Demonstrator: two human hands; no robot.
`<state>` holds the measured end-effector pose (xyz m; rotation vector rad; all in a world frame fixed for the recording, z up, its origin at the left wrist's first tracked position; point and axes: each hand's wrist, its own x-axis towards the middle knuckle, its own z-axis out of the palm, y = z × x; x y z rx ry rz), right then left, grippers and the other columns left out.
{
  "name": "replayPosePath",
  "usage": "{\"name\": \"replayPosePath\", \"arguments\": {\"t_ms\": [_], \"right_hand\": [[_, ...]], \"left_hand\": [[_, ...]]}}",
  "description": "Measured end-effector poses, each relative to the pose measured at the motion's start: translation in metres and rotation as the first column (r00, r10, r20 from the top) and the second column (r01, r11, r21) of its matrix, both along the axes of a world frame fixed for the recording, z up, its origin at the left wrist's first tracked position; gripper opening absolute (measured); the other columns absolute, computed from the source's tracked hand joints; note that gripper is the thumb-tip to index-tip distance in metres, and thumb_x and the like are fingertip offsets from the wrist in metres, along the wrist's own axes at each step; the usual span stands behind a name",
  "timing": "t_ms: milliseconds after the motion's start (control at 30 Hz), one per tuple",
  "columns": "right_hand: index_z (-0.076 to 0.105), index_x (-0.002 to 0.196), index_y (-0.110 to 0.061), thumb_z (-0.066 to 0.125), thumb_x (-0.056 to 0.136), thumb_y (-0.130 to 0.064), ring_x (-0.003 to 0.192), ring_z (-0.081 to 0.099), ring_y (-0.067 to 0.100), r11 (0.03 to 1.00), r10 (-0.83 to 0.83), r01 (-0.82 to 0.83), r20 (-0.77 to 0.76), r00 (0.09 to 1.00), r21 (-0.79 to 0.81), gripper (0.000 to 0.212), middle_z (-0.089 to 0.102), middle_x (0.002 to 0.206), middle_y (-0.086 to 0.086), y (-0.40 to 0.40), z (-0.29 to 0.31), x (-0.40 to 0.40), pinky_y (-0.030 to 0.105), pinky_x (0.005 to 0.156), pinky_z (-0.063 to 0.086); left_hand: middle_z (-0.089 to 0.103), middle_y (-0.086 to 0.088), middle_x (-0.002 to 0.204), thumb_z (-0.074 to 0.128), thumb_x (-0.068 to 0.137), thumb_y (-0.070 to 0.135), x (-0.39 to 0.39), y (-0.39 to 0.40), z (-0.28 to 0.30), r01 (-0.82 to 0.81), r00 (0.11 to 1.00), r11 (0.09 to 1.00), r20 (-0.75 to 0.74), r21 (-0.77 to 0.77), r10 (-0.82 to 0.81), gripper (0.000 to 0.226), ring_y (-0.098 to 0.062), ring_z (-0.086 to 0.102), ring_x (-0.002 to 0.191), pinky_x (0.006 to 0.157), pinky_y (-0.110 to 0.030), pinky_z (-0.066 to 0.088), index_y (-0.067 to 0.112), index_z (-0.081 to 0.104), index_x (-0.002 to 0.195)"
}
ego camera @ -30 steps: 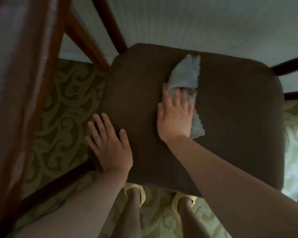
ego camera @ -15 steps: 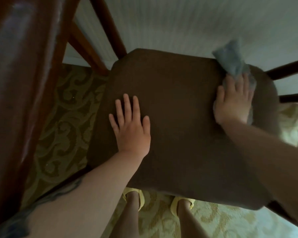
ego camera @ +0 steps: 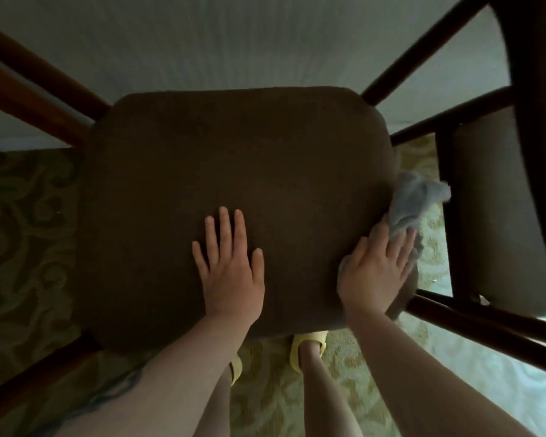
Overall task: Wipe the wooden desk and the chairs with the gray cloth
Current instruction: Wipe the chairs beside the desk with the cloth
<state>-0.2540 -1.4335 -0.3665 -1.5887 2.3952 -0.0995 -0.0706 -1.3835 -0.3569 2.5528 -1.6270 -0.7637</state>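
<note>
The work is in the chair stage, and partway through it as far as one view can tell. The right hand (ego camera: 377,272) lies with fingers straight and together, pressing the gray cloth (ego camera: 412,205) against the right edge of the brown upholstered seat (ego camera: 234,159); most of the cloth bunches beyond the fingertips and hangs off the seat's side over the patterned carpet (ego camera: 22,231). The left hand (ego camera: 230,269) is spread flat, palm down, on the near middle of the cushion, holding nothing and apparently steadying the chair. The dark wooden frame rails (ego camera: 486,326) look like the next surfaces due. A second chair (ego camera: 498,216) stands just beside on the right, not being touched. The worktop is not in view, so its state cannot be judged.
</note>
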Motion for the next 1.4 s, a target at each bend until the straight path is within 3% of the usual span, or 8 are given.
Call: {"name": "replayPosePath", "arguments": {"t_ms": [267,400,633,933,1033,1167,1333,1400], "right_hand": [[0.056,0.132,-0.023,0.041,0.098,-0.008,0.134,0.035,0.013,0.996,0.036,-0.005,0.358,0.933,-0.088,0.04,0.049,0.141,-0.005,0.05,0.038,0.016,0.042,0.106,0.039],[0.042,0.136,-0.048,0.041,0.1,-0.015,0.123,0.04,-0.005,0.983,0.167,-0.08,0.635,0.754,-0.164,0.048,0.046,0.13,-0.021,0.023,0.113,0.059,0.021,0.098,0.034],[0.002,0.139,-0.066,0.045,0.1,-0.021,0.094,0.06,0.01,0.879,0.448,-0.381,0.769,0.456,-0.286,0.074,0.055,0.12,-0.014,0.017,0.237,0.186,0.038,0.079,0.055],[-0.005,0.154,-0.032,0.042,0.101,-0.017,0.144,0.021,0.02,0.33,0.876,-0.929,0.419,0.236,-0.166,0.073,0.018,0.159,-0.002,0.068,0.256,0.309,0.04,0.116,0.026],[-0.001,0.155,-0.023,0.042,0.098,-0.017,0.143,-0.025,0.019,-0.148,0.969,-0.989,0.203,-0.141,0.023,0.072,-0.011,0.161,-0.003,0.11,0.232,0.309,0.047,0.12,-0.005],[-0.004,0.154,-0.023,0.038,0.1,-0.021,0.142,-0.025,0.017,-0.409,0.906,-0.913,0.125,-0.404,0.014,0.068,-0.017,0.156,-0.008,0.103,0.221,0.3,0.043,0.117,-0.008],[-0.018,0.151,-0.027,0.018,0.105,-0.034,0.142,-0.028,0.019,0.074,0.995,-0.988,0.059,0.083,0.138,0.059,-0.027,0.156,-0.007,0.049,0.232,0.321,0.046,0.12,0.001],[-0.016,0.152,-0.022,0.019,0.105,-0.032,0.142,-0.028,0.023,0.015,0.998,-0.984,0.053,0.024,0.176,0.06,-0.029,0.156,-0.001,0.065,0.237,0.325,0.047,0.12,0.001]], "left_hand": [[-0.03,0.006,0.154,0.023,0.097,0.045,-0.002,-0.009,0.038,0.006,0.999,0.999,-0.035,-0.035,-0.007,0.067,-0.017,-0.028,0.142,0.115,-0.043,-0.014,0.032,-0.02,0.146],[-0.024,0.006,0.156,0.03,0.096,0.041,0.047,-0.008,0.103,-0.105,0.993,0.973,0.026,-0.204,0.112,0.068,-0.016,-0.025,0.144,0.116,-0.044,-0.011,0.032,-0.012,0.149],[-0.003,-0.002,0.161,0.044,0.095,0.029,0.156,0.039,0.216,-0.186,0.933,0.921,0.232,-0.343,0.275,0.07,-0.019,-0.014,0.147,0.118,-0.041,-0.008,0.023,0.007,0.154],[-0.004,0.007,0.161,-0.003,0.095,0.052,0.175,0.171,0.199,-0.56,0.826,0.827,0.037,-0.053,0.562,0.06,-0.013,-0.007,0.147,0.121,-0.041,0.008,0.031,-0.006,0.151],[-0.003,0.006,0.161,-0.012,0.092,0.056,0.172,0.192,0.192,-0.59,0.808,0.807,-0.036,-0.039,0.589,0.063,-0.011,-0.004,0.147,0.12,-0.04,0.01,0.032,-0.005,0.149],[-0.01,0.008,0.16,-0.017,0.09,0.053,0.175,0.192,0.195,-0.604,0.795,0.797,-0.067,0.002,0.603,0.063,-0.009,-0.01,0.146,0.121,-0.039,0.003,0.033,-0.009,0.149],[-0.013,0.012,0.159,-0.011,0.096,0.047,0.186,0.156,0.205,-0.584,0.81,0.805,-0.137,-0.104,0.57,0.054,-0.005,-0.017,0.144,0.12,-0.034,-0.005,0.035,-0.01,0.148],[-0.005,0.008,0.16,-0.004,0.096,0.043,0.191,0.137,0.206,-0.546,0.837,0.825,-0.143,-0.144,0.529,0.056,-0.008,-0.01,0.146,0.121,-0.037,0.002,0.03,-0.002,0.151]]}}
